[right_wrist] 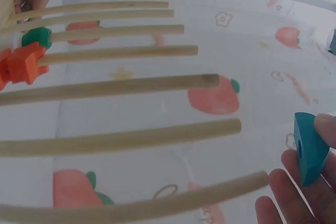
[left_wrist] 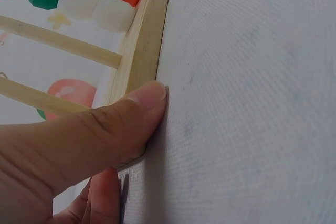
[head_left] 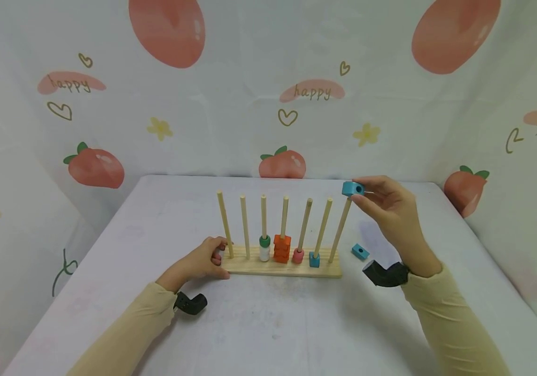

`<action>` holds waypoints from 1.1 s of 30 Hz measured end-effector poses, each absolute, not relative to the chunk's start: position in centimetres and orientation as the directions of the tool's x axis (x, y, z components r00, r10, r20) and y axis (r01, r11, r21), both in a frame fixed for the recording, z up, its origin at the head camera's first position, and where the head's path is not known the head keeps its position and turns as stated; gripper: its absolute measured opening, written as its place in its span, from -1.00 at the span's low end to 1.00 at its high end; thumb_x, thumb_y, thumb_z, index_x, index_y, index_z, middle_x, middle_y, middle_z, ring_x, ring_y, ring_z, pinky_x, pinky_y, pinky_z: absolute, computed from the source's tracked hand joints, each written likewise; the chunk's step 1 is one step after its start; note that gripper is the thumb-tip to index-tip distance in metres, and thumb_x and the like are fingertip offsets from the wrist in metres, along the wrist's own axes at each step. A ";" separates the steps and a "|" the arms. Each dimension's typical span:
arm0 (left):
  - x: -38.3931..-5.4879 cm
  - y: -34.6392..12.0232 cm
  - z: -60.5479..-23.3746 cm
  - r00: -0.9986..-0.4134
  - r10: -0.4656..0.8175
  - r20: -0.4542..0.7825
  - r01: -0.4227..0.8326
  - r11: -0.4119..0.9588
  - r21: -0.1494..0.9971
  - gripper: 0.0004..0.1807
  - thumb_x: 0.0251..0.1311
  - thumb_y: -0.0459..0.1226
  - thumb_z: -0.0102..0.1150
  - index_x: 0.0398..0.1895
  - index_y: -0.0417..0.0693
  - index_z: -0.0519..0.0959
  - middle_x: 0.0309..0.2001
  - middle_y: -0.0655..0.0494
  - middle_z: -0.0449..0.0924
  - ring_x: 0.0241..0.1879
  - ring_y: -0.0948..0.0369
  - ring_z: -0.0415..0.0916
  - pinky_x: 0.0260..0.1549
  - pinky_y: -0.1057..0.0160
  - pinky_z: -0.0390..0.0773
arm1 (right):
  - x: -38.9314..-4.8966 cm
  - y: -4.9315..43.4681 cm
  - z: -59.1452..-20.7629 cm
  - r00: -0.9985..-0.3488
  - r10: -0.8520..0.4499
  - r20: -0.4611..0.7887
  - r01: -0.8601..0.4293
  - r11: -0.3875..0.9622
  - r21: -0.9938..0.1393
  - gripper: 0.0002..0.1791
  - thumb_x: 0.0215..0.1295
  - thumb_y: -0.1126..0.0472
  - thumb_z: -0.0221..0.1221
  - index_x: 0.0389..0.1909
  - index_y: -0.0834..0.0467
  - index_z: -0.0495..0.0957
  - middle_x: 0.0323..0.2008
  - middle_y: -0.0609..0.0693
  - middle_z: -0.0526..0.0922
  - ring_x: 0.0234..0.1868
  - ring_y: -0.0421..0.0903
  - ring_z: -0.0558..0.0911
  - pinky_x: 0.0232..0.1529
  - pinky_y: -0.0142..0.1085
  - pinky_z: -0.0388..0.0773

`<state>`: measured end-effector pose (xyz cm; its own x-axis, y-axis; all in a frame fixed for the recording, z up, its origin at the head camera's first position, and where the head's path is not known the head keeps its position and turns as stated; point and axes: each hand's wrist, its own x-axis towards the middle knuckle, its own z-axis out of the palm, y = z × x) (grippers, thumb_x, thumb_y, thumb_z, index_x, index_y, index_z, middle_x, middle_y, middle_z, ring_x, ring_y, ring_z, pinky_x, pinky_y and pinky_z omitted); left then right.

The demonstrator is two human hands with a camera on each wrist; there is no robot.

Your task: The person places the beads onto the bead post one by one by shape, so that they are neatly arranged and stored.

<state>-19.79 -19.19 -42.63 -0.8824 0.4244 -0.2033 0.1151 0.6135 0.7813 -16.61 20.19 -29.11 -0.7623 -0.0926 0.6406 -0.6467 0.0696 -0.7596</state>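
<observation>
A wooden peg board (head_left: 282, 268) with a row of upright pegs stands on the table. My left hand (head_left: 202, 259) grips its left end, with the thumb (left_wrist: 149, 98) along the front edge and the other fingers partly hidden behind. My right hand (head_left: 392, 209) pinches a blue half-round bead (right_wrist: 310, 148) between thumb and fingers. In the head view this bead appears right at the top of the rightmost peg (head_left: 341, 227); the right wrist view shows it apart from the peg's tip. A hole shows in its side.
White beads under a green bead (head_left: 264, 241), stacked orange beads (head_left: 282, 249), a pink bead (head_left: 298, 256) and a blue cube bead (head_left: 314, 260) sit on separate pegs. Another blue block (head_left: 360, 251) with a hole lies on the table right of the board. Patterned cloth hangs behind.
</observation>
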 end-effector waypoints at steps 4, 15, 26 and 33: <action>-19.9 -19.3 -42.8 -0.884 0.422 -0.203 0.118 0.620 0.776 -0.17 -0.18 -0.37 0.56 0.22 -0.26 0.34 0.01 -0.17 0.25 -0.17 0.13 0.33 -0.16 0.25 0.45 | -17.0 19.4 -29.2 -0.755 -0.104 0.647 -0.654 0.051 -0.755 -0.69 0.12 0.65 0.16 -0.07 0.52 0.51 -0.15 -0.13 0.69 -0.14 -0.26 0.65 -0.01 -0.47 0.54; -19.8 -19.2 -42.8 -0.884 0.419 -0.208 0.108 0.615 0.781 -0.17 -0.19 -0.38 0.56 0.21 -0.26 0.34 0.00 -0.15 0.24 -0.17 0.13 0.30 -0.18 0.25 0.44 | -17.9 18.2 -30.1 -0.760 -0.179 0.624 -0.646 0.116 -0.754 -0.70 0.18 0.59 0.18 -0.04 0.47 0.52 -0.07 -0.20 0.68 -0.07 -0.26 0.63 0.05 -0.44 0.50; -19.7 -19.2 -42.7 -0.884 0.416 -0.214 0.104 0.621 0.777 -0.16 -0.18 -0.37 0.56 0.23 -0.28 0.32 0.01 -0.16 0.24 -0.17 0.13 0.30 -0.20 0.32 0.43 | -18.0 18.2 -30.5 -0.817 -0.198 0.541 -0.576 0.290 -0.764 -0.71 0.24 0.44 0.22 -0.01 0.37 0.56 -0.14 -0.41 0.62 -0.08 -0.37 0.60 0.07 -0.52 0.45; -19.6 -19.1 -42.4 -0.884 0.416 -0.216 0.098 0.615 0.783 -0.15 -0.18 -0.37 0.56 0.23 -0.29 0.32 0.03 -0.18 0.24 -0.17 0.13 0.30 -0.18 0.31 0.43 | -18.0 18.3 -30.5 -0.807 -0.215 0.551 -0.591 0.325 -0.738 -0.67 0.20 0.46 0.25 0.01 0.30 0.59 -0.17 -0.42 0.63 -0.16 -0.35 0.59 -0.11 -0.52 0.46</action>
<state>-19.57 -19.06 -42.45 -0.8837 0.4155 -0.2156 0.0982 0.6148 0.7826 -17.99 18.30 -30.50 -0.8065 -0.2149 0.5508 -0.5908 0.3251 -0.7384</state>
